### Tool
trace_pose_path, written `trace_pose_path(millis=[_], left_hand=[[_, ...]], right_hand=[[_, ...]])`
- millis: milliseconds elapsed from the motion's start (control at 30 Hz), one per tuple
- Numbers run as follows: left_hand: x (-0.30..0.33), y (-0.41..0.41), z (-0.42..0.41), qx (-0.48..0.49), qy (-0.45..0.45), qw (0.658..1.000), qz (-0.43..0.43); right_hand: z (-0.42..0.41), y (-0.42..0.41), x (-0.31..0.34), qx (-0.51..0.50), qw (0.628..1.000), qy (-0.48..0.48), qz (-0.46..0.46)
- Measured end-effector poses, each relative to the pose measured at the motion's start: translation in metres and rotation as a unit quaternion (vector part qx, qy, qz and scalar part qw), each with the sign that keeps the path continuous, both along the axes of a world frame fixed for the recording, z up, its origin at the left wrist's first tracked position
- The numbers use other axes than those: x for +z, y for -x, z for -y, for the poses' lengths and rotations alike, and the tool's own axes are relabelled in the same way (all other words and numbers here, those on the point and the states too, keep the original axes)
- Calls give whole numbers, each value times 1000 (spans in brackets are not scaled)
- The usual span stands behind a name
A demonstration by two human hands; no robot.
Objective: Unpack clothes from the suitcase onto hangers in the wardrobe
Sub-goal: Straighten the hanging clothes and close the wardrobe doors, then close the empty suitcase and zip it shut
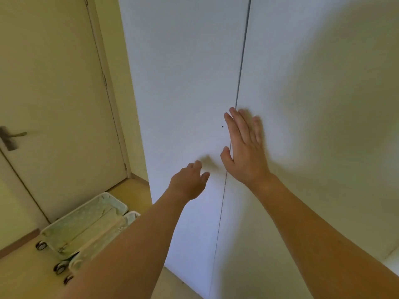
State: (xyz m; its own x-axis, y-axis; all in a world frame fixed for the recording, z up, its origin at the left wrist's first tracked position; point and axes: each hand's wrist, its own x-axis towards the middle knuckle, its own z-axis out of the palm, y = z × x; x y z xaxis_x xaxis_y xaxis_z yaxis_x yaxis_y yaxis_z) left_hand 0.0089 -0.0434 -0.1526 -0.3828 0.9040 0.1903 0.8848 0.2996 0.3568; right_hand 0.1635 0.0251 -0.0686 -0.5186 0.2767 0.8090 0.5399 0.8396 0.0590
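The white wardrobe (185, 83) fills the middle and right of the view, its two doors closed with a thin seam between them. My right hand (245, 145) lies flat with straight fingers across the seam, on or just off the right door (313, 104). My left hand (190, 182) hovers lower, in front of the left door, with fingers loosely curled and nothing in it. The open suitcase (86, 227) lies on the floor at lower left, its pale patterned lining showing; my left forearm hides part of it. No clothes or hangers are in sight.
A cream room door (58, 104) with a metal handle (13, 137) stands shut at left, just behind the suitcase. A tan floor (21, 275) runs along the wardrobe's base. The suitcase wheels (60, 266) face me.
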Motion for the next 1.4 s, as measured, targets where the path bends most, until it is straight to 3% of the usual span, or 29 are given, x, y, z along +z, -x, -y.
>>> trace_pose_path(millis=[267,633,967,1267,1400], left_hand=[[-63,129,116,115,77,990,38],[-136,251,240,276,152,942,115],[-155,360,260,406,173,882,164],[-193,475,285,434,193,856,204],[-223,544,292,409,214,857,230]], right_hand=[[60,124,-89,122,977,159,73],[128,300,-185,266,888,305,218],[125,459,-250,336,798,358,349],[150,599,-285,353,739,374,434],[158,659,-311,324,738,386,449]])
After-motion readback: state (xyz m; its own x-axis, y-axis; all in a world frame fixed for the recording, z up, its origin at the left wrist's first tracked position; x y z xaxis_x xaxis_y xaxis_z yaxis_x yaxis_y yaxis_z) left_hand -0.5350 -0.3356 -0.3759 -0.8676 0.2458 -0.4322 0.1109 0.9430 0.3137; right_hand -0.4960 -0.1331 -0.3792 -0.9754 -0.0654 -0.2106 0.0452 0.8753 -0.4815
